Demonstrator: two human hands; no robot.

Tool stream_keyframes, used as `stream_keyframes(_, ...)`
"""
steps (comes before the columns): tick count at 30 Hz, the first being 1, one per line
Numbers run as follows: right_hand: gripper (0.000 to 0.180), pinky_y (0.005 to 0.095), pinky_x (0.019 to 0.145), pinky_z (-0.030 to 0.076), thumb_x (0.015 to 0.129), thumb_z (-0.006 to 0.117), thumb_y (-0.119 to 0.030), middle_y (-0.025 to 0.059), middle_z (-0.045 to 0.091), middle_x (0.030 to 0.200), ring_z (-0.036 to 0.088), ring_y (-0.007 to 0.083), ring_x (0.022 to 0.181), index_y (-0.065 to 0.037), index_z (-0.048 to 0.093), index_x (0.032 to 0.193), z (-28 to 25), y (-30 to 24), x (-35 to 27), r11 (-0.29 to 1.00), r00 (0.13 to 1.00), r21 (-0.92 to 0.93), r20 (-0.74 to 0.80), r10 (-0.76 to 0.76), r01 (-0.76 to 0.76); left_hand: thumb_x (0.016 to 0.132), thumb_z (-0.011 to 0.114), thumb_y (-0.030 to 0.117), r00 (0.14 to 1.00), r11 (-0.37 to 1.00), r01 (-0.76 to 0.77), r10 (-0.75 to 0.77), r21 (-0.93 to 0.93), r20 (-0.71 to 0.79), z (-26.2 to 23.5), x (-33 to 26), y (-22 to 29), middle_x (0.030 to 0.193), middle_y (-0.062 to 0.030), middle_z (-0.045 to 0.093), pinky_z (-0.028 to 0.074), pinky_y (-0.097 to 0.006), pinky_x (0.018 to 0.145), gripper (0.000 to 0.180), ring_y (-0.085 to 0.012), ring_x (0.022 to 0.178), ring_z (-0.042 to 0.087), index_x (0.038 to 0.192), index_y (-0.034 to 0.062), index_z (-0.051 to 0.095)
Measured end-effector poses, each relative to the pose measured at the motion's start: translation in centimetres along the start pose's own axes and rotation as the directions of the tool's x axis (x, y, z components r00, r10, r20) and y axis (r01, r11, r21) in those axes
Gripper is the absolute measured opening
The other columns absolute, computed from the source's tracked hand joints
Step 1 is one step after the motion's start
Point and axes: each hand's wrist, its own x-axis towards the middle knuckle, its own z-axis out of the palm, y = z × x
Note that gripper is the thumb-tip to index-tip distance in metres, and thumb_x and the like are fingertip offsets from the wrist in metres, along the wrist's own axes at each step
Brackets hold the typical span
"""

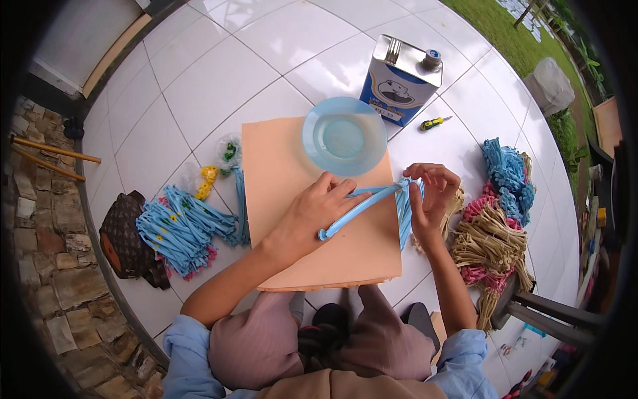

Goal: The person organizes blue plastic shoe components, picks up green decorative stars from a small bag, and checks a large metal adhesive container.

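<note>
Over a peach-coloured board (279, 156), my left hand (309, 211) is closed on light blue straps, with one thin strap pinched at its fingertips. A longer blue strap (355, 216) runs slantwise under its fingers, its rolled or knotted end near the board's middle. My right hand (435, 196) is closed round the gathered top of a bunch of blue straps (405, 216), which hangs over the board's right edge. Both hands are joined by the straps stretched between them. Beyond them, a clear bluish shallow bowl (314, 143) sits on the board's far edge.
Behind the bowl stands a blue and silver metal can (402, 83), with a yellow-black screwdriver (433, 124) beside it. Blue strap bundles (186, 226) and a brown patterned bag (129, 233) lie left. Beige bundles (492, 236) and more blue ones (508, 176) are heaped right, near a dark stool (555, 312).
</note>
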Motion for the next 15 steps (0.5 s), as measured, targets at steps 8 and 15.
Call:
stream_keyframes(8,0.03,0.0374,0.086,0.043,0.075,0.063,0.0,0.0087,0.05,0.11,0.046,0.0272,0.106,-0.015,0.063,0.102,2.6,-0.9,6.8,0.816,0.848,-0.519,0.526,0.07,0.254,0.071,0.057,0.009,0.986,0.953,-0.148,0.123,0.262,0.112,-0.3,0.1,-0.4,0.11,-0.0078,0.05,0.048,-0.035,0.086,0.052,-0.0292,0.1,0.047,0.123,0.0118,0.054)
stream_keyframes(15,0.027,0.0386,0.09,0.038,0.074,0.066,-0.012,0.0083,0.051,0.115,0.045,0.0285,0.11,-0.019,0.067,0.1,4.7,0.4,7.7,0.697,0.758,-0.53,0.652,-0.03,0.483,0.071,0.057,0.01,0.987,0.954,-0.146,0.124,0.262,0.098,0.0,0.0,-0.3,0.111,-0.0075,0.049,0.048,-0.035,0.086,0.05,-0.0291,0.1,0.047,0.121,0.0113,0.056)
